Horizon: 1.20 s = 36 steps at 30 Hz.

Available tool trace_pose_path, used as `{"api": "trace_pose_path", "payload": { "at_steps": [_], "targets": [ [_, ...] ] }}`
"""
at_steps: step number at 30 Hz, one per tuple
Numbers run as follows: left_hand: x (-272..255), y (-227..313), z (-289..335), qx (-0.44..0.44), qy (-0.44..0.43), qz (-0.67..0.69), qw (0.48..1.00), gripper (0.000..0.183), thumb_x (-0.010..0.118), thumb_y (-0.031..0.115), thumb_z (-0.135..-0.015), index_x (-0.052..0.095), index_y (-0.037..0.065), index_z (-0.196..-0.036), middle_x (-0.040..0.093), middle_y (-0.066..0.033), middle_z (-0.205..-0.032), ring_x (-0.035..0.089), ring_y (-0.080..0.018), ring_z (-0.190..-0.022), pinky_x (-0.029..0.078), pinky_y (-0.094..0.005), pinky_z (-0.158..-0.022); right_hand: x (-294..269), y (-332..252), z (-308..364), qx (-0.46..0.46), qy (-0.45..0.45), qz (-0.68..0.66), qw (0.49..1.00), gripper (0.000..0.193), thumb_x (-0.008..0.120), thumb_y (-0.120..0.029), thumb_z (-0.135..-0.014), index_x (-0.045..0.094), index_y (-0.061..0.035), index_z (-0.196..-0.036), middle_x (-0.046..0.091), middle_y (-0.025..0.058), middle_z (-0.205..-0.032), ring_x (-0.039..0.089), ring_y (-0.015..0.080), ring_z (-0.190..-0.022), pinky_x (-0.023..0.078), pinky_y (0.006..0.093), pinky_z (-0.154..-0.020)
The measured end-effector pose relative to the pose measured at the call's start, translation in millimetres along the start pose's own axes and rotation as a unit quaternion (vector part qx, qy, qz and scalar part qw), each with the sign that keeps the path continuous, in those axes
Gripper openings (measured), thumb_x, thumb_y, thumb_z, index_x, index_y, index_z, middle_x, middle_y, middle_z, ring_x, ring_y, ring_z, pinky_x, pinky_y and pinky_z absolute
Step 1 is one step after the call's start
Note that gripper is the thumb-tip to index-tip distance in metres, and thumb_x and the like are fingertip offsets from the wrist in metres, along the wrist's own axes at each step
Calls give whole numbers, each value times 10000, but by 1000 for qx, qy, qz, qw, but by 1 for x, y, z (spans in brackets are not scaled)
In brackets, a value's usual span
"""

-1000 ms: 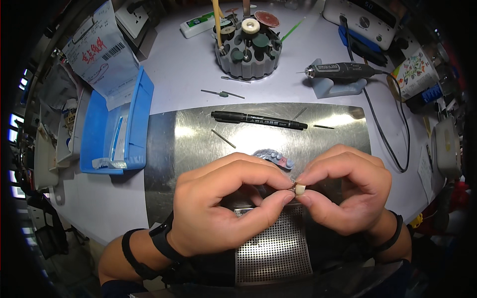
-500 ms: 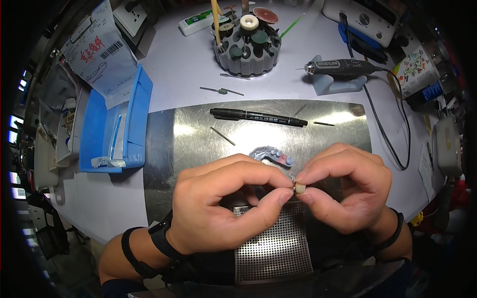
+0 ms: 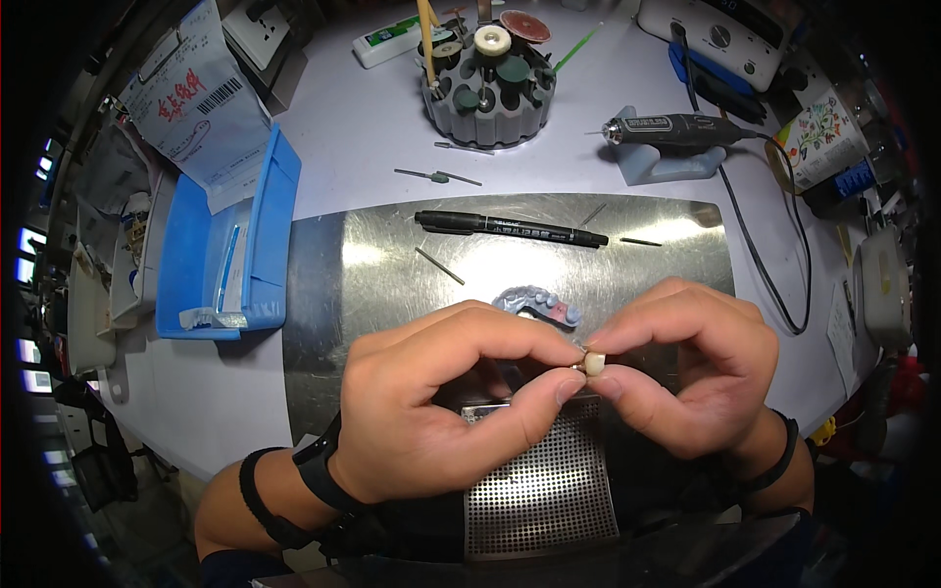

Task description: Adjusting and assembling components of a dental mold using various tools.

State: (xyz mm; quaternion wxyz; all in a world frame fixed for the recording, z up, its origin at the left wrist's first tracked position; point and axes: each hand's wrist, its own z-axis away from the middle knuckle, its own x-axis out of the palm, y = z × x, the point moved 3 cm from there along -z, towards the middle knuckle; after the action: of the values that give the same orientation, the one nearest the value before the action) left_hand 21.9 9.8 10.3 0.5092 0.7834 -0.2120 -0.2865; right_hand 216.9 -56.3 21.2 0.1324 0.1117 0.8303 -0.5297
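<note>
A small ivory-coloured dental crown [image 3: 595,365] is pinched between the fingertips of both my hands, over the metal plate. My right hand [image 3: 701,367] grips it with thumb and forefinger. From the other side, my left hand [image 3: 441,392] closes thumb and forefinger on a tiny shiny metal part against the crown; most of that part is hidden by the fingertips. Just beyond my fingers lies a grey-blue dental arch model [image 3: 539,302] with a pink patch. Below them is a perforated metal sheet [image 3: 539,490].
A black marker pen [image 3: 510,229] and loose burs [image 3: 439,266] lie on the metal plate [image 3: 377,279]. Behind stands a grey bur holder [image 3: 490,108]. A handpiece [image 3: 671,130] rests on its cradle at right, its cable looping down. A blue bin [image 3: 235,284] with papers stands left.
The crown has turned slightly and shifted a little to the right, showing more of its pale face. Both hands keep their pinch with small finger movements.
</note>
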Motion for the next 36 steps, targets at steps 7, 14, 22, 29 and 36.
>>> {"api": "trace_pose_path", "payload": {
  "at_steps": [7,14,22,29,36],
  "targets": [
    [4,-7,3,-15,40,3,999,178,795,0,-824,724,-5,-988,761,-94,-925,714,-111,-794,550,-226,-683,1,0,0,5,-9,-8,1000,240,818,3,-805,699,66,-1004,741,158,-903,713,179,-783,559,267,-717],
    [0,-2,2,-14,13,-19,1000,162,754,-44,-859,687,-46,-1006,757,-131,-940,712,-124,-844,547,-234,-738,1,10,1,-8,-19,17,1000,239,849,-25,-805,727,43,-999,740,131,-871,698,137,-715,532,234,-631],
    [2,-8,3,-25,83,-3,996,149,819,36,-798,763,36,-935,765,-43,-855,687,-77,-691,530,-213,-597,1,2,-1,17,-9,22,1000,245,846,-2,-785,716,52,-986,742,154,-888,722,185,-776,560,268,-700],
    [-1,-1,2,-19,19,-20,999,138,747,-30,-870,700,-43,-999,747,-120,-919,678,-107,-796,513,-224,-701,1,1,-1,-9,-6,59,998,220,828,34,-774,716,37,-963,741,146,-872,724,189,-770,567,272,-698],
    [-1,0,2,-10,14,-22,1000,140,748,-34,-869,698,-44,-1000,742,-122,-918,668,-108,-784,503,-228,-686,2,0,-2,-38,-11,76,996,209,829,20,-771,723,27,-950,748,138,-863,725,195,-757,574,275,-686]
  ]
}}
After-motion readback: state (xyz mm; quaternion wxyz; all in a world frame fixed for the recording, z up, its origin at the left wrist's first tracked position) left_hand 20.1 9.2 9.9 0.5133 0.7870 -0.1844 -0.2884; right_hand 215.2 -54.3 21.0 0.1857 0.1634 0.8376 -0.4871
